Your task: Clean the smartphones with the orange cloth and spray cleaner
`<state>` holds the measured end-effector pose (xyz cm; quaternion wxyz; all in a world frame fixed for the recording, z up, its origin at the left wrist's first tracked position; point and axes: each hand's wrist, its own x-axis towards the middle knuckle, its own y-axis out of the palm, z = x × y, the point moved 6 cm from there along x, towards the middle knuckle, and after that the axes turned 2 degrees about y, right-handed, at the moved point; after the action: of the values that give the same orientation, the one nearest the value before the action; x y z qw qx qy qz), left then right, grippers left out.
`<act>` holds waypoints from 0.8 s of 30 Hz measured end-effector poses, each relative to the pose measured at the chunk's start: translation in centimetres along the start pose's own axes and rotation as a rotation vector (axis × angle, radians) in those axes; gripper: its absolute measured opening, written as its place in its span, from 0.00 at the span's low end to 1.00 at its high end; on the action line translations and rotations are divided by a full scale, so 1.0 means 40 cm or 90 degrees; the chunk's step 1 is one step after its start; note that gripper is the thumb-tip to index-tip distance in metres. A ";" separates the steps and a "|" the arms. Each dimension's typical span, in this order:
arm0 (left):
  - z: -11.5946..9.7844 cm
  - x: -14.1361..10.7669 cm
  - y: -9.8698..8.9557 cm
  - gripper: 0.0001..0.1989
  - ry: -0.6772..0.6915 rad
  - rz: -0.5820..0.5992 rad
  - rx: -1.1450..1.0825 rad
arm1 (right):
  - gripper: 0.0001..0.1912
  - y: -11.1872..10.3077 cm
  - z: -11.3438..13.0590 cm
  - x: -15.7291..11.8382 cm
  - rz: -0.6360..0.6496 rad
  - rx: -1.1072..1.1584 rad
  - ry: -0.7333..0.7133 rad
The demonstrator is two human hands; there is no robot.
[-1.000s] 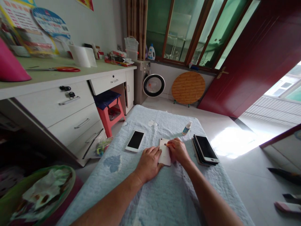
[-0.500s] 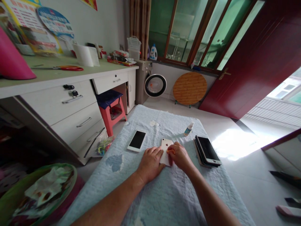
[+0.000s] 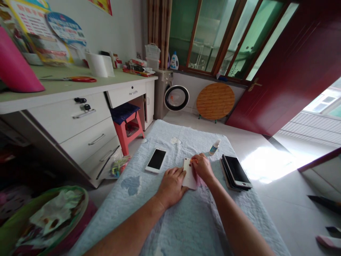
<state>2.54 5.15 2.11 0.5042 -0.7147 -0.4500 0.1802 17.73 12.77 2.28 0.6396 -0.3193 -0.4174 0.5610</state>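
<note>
A white smartphone [image 3: 189,177] lies back side up on the light blue quilted cloth, its camera end away from me. My left hand [image 3: 172,186] grips it by the left edge, with the thumb at the near edge. Between the closed fingers of my right hand [image 3: 201,167] is a small orange cloth [image 3: 194,161], pressed to the upper part of the phone's back; most of the cloth is hidden. Left of my hands a second white phone [image 3: 156,160] rests screen up. A small spray bottle [image 3: 214,147] stands beyond my right hand. Several stacked phones [image 3: 236,171] lie further right.
The quilted cloth [image 3: 170,132] covers the table. A white desk [image 3: 87,119] runs along the left wall, with a red stool [image 3: 127,131] beside it. An open bin [image 3: 85,199] stands at lower left. A washing machine [image 3: 163,94] with its door open is at the back.
My right hand has slid the orange cloth up the phone's back, from below the logo towards the camera end. My left hand keeps its hold on the phone.
</note>
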 end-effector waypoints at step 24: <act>-0.002 -0.002 -0.002 0.27 -0.011 -0.005 -0.004 | 0.11 0.028 0.095 -0.027 0.151 0.004 -0.144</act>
<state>2.53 5.06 2.21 0.4987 -0.7130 -0.4578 0.1827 13.80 11.68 2.83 0.5188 -0.2993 -0.4441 0.6664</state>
